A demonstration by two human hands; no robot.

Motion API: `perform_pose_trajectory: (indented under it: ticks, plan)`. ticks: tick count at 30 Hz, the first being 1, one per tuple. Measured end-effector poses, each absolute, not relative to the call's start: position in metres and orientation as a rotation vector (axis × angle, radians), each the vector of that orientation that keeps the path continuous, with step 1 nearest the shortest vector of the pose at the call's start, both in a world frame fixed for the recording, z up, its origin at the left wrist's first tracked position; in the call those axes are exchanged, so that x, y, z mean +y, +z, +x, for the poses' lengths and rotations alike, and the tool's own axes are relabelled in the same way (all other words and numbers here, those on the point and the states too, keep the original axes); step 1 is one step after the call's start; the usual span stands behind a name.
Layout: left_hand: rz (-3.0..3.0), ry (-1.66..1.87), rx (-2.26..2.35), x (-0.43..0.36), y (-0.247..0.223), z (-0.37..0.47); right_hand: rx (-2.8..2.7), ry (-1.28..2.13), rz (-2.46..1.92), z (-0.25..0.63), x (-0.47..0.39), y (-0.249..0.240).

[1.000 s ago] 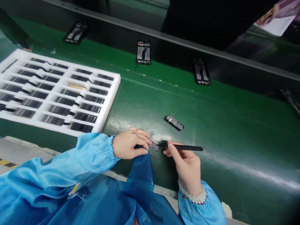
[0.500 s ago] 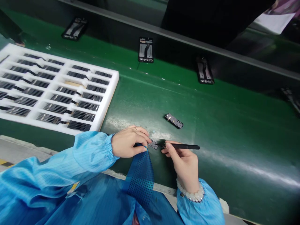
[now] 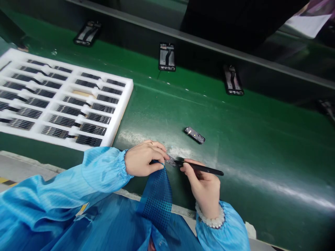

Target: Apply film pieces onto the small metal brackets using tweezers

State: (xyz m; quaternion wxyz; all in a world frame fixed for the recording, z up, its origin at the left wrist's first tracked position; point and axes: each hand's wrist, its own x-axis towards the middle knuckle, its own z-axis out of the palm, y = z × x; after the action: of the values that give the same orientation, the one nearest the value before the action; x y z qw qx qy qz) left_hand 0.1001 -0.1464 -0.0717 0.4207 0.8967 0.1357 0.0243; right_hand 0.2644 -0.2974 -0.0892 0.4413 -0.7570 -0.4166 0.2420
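My left hand point(image 3: 145, 158) is closed at the fingertips on a small dark circuit part point(image 3: 171, 161), which lies on the green table point(image 3: 243, 139). Black tweezers point(image 3: 206, 168) are gripped in my right hand point(image 3: 205, 184), their tip touching or just over the right end of that part. The left end of the part is hidden under my left fingers. A second part, a narrow black module point(image 3: 194, 135) with small gold spots, rests on the table a little farther away.
At the left is a white foam tray point(image 3: 128, 91) with several rows of dark flex parts. Phone frames point(image 3: 166, 57) stand in a line along the far green strip, below a dark ledge point(image 3: 209, 44).
The back end of the tweezers has tilted down toward me, and my right hand has shifted slightly. The phone frames on the far strip have moved a little to the right.
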Motion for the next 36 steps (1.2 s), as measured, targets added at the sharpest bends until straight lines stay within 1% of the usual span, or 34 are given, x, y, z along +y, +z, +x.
perform_pose_trajectory:
  ticks: [7, 15, 20, 22, 26, 28, 32, 36]
  plan:
    - [2.243, 0.055, 0.342, -0.146, -0.073, 0.1, -1.36, 0.34, -1.772, 0.259, -0.305, -0.088]
    - [2.247, 0.039, 0.349, -0.146, -0.071, 0.1, -1.34, 0.409, -1.809, 0.259, -0.307, -0.088]
    - [2.237, 0.05, 0.339, -0.146, -0.072, 0.1, -1.201, 0.399, -1.785, 0.261, -0.31, -0.091]
    - [2.212, 0.083, 0.315, -0.145, -0.072, 0.099, -1.326, 0.349, -1.768, 0.262, -0.305, -0.091]
    - [2.049, 0.21, 0.19, -0.141, -0.068, 0.097, -1.763, 0.251, -1.737, 0.258, -0.285, -0.091]
    - [1.965, 0.209, 0.168, -0.138, -0.063, 0.096, -1.864, 0.208, -1.76, 0.253, -0.275, -0.089]
    - [1.961, 0.154, 0.332, -0.129, -0.057, 0.092, -1.961, 0.179, -1.771, 0.252, -0.261, -0.082]
    - [2.1, 0.215, 0.563, -0.122, -0.068, 0.095, -1.915, 0.089, -1.726, 0.282, -0.249, -0.08]
